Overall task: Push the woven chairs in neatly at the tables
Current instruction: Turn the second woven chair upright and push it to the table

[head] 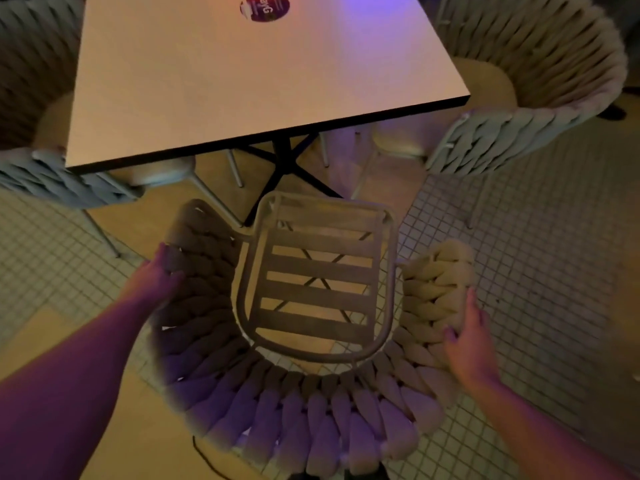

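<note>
A woven chair (311, 410) with a thick braided back and a bare slatted seat frame (315, 282) stands right below me, facing a square light tabletop (242, 81). The front of its seat sits short of the table's near edge. My left hand (156, 275) grips the chair's left woven arm. On the other side, my right hand (467, 341) holds the outside of the right woven arm.
Two more woven chairs flank the table, one at the left (52, 178) and one at the right (540, 98), both with cushions partly under the tabletop. A black cross base (280, 161) holds the table. A round sticker (265, 6) lies on top. Tiled floor surrounds.
</note>
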Available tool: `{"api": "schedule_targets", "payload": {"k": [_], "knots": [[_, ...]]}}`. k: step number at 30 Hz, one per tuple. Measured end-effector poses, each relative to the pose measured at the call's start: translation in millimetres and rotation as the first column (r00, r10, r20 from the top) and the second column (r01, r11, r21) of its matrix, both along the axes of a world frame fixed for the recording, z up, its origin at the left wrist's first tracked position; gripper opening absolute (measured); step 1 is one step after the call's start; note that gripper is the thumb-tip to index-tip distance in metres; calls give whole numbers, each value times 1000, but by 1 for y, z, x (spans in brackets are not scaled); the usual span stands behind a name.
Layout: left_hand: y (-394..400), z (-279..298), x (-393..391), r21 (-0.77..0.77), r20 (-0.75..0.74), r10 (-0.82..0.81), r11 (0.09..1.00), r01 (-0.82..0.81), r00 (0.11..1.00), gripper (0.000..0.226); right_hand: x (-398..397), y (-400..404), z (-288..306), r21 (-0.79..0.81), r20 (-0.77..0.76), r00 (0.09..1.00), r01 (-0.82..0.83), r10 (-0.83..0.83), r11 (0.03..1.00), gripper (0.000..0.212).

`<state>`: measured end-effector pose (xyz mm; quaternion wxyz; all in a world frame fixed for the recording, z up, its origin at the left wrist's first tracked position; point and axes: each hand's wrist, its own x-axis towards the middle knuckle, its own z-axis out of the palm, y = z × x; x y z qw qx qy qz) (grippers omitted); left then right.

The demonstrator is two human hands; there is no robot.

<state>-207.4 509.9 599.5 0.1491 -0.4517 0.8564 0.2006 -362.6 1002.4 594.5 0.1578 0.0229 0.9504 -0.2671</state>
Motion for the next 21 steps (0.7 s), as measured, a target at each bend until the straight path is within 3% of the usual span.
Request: {"api": "schedule_targets", "payload": {"k": [5, 15, 21], "knots": [[-1, -11, 5, -115, 54, -45, 992, 51, 998, 76, -2, 1, -7, 32, -41, 999, -20, 21, 999, 79], [24, -9, 40, -1, -6, 136, 991, -136, 991, 59, -35, -3, -3, 19, -14, 991, -133, 133, 991, 78], [41, -13, 51, -29, 31, 197, 980, -197, 980, 77, -75, -16, -2, 21, 3, 979, -204, 204, 979, 80]]}}
